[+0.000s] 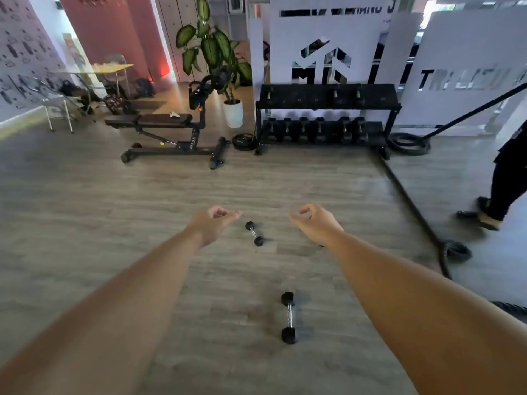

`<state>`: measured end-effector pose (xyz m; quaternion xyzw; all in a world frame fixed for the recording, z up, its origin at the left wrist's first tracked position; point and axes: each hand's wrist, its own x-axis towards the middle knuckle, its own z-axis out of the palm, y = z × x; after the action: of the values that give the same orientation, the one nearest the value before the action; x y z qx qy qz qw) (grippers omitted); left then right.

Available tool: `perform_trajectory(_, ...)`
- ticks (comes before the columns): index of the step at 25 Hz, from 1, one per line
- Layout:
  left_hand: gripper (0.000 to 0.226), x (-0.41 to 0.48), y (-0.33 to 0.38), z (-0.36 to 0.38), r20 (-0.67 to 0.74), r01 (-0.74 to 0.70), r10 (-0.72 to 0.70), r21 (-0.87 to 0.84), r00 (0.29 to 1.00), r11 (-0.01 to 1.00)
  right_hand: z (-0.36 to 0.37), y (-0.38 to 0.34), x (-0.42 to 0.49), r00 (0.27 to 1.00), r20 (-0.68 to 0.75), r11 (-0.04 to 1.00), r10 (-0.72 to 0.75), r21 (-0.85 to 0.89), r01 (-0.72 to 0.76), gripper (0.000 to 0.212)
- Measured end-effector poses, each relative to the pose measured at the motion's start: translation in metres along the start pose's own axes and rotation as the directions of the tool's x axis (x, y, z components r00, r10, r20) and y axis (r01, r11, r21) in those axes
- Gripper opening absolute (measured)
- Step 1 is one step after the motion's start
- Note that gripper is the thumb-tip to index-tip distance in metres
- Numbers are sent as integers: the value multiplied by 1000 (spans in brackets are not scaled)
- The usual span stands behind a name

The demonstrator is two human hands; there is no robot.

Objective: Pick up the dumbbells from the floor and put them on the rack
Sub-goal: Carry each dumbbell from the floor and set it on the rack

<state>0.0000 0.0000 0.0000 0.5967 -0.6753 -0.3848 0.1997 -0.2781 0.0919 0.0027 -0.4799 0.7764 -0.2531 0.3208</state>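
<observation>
Two black hex-head dumbbells with chrome handles lie on the grey wood-plank floor, untouched: the nearer dumbbell between the forearms, the farther dumbbell between the hands, with possibly a third hidden under the right wrist. Left hand and right hand hover above the floor, fingers loosely curled, holding nothing. Black two-tier dumbbell rack, well beyond, has its lower shelf mostly filled, so pickup and racking both look outstanding.

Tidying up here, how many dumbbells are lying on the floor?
2: one black hex dumbbell with chrome handle between the hands, another nearer, between the forearms. The right hand may hide a third.
</observation>
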Motion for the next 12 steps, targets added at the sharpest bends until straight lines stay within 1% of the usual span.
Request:
perform_trajectory(2,51,24,-10,-21,28,-1,1,-2,1000,1000,25,-22,21,999,-6,999,36,28,-36,71)
perform_trajectory(4,55,53,-18,-41,74,1,0,-11,997,1000,49,-35,41,997,-44,996,68,53,-65,71)
perform_trajectory(6,58,83,-20,-56,100,-7,8,-10,995,1000,69,-46,64,996,-62,997,63,48,-60,71)
perform_trajectory(12,51,168,-38,-55,163,-29,26,16,986,999,103,-59,139,993,-62,994,98,57,-95,64)
